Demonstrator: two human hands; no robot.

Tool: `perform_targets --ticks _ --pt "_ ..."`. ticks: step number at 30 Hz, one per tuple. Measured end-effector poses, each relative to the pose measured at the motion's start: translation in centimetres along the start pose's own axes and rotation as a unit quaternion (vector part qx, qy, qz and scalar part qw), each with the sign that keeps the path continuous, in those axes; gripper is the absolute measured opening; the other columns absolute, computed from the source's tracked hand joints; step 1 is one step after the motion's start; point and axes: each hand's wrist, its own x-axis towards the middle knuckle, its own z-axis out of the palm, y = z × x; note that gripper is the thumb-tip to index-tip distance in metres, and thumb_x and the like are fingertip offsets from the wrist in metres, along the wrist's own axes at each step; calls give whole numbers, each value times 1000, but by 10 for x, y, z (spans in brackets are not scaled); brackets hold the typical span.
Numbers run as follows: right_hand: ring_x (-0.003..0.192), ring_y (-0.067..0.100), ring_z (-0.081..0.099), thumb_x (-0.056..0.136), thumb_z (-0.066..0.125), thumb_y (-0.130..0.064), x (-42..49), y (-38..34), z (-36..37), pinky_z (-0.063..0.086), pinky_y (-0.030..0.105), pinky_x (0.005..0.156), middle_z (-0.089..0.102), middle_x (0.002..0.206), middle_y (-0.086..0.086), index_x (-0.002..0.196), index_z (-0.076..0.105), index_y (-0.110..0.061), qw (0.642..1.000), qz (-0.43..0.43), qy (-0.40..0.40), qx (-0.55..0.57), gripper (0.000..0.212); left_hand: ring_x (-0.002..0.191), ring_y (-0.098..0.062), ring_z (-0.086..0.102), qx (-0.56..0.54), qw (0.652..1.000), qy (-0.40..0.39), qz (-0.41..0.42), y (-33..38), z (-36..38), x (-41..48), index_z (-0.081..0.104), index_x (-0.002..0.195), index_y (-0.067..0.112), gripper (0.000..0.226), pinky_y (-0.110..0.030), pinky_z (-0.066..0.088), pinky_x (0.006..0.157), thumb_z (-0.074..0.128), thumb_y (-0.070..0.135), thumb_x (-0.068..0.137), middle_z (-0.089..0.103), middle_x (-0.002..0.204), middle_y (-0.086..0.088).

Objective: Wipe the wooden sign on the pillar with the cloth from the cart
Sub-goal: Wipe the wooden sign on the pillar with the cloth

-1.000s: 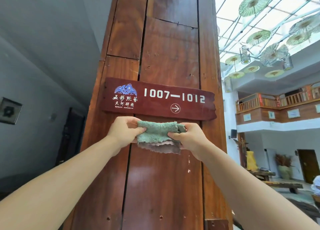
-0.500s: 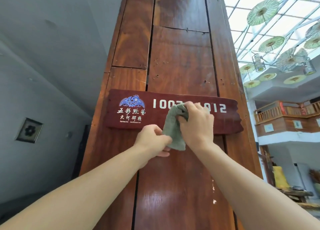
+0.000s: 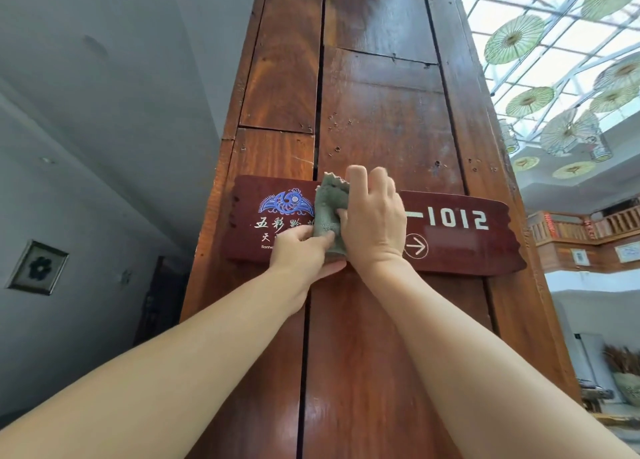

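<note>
A dark red wooden sign (image 3: 460,237) with white numbers, an arrow and a blue emblem hangs across the brown wooden pillar (image 3: 384,112). A grey-green cloth (image 3: 329,213) is pressed against the middle of the sign. My right hand (image 3: 374,219) holds the cloth's upper part flat on the sign and covers some of the numbers. My left hand (image 3: 304,251) pinches the cloth's lower edge at the sign's bottom rim. The cart is out of view.
A grey wall with a small framed picture (image 3: 38,268) is on the left. To the right lies an open hall with hanging paper umbrellas (image 3: 512,38), a wooden balcony (image 3: 585,230) and a skylight.
Both hands rose with the cloth from below the sign onto its face. The cloth shifted left over the sign's middle. The view tilted upward and closer.
</note>
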Motion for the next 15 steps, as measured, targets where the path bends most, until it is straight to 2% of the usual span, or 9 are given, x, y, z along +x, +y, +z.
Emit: perform_targets --ticks 2,4,5,7,9,11,13,14,15 --pt "88 37 57 83 63 -2 -3 -6 9 47 42 64 59 96 14 106 56 -5 998 -31 -9 44 24 99 -32 75 10 1000 4 8 0 -8 4 69 115 0 20 -39 64 79 60 1 96 74 113 -21" --pt "93 39 58 83 57 1 -6 -12 16 47 43 66 61 99 16 105 57 -3 995 -47 -32 84 23 96 -32 75 15 1000 10 11 0 -12 6 72 108 1 19 -38 64 75 58 -4 95 75 110 -21" --pt "99 40 56 83 54 2 -7 -14 20 50 45 71 61 105 18 109 57 -2 993 -46 -48 97 26 94 -31 75 19 1000 12 10 0 -14 7 72 108 1 21 -37 64 73 57 -6 95 75 109 -20" --pt "118 41 49 86 50 -1 -7 -13 26 48 52 92 56 124 21 123 56 0 990 -49 -81 104 38 89 -31 77 57 998 -7 20 0 -18 9 71 111 2 23 -38 65 73 53 -4 97 75 107 -20" --pt "142 39 30 92 45 -11 -5 -9 31 29 49 116 41 150 21 140 46 -1 985 -56 -136 88 49 77 -31 79 177 982 -49 51 4 -27 10 69 106 4 22 -42 65 73 49 10 102 77 96 -21" --pt "152 31 11 98 36 -22 -6 -7 36 9 44 122 22 163 16 151 30 -3 978 -64 -186 77 57 55 -29 75 352 928 -70 103 8 -41 12 65 95 8 27 -32 61 59 45 24 102 77 71 -14" --pt "154 28 3 101 29 -35 -9 -12 41 0 40 123 15 166 16 155 21 -2 975 -60 -195 91 63 38 -25 64 478 859 -55 177 12 -50 14 60 84 10 25 -24 48 42 43 22 99 70 54 -11" --pt "154 28 1 102 26 -41 -9 -17 43 -4 39 123 14 166 16 155 20 -2 974 -50 -194 102 67 42 -25 63 514 832 -42 205 13 -54 14 61 86 10 21 -27 48 43 45 20 96 71 60 -13" --pt "154 28 0 101 25 -46 -9 -22 44 -6 37 121 12 166 16 155 19 -2 974 -39 -194 110 70 56 -27 66 548 805 -25 226 14 -56 14 64 93 9 19 -33 54 53 50 21 93 73 75 -15"
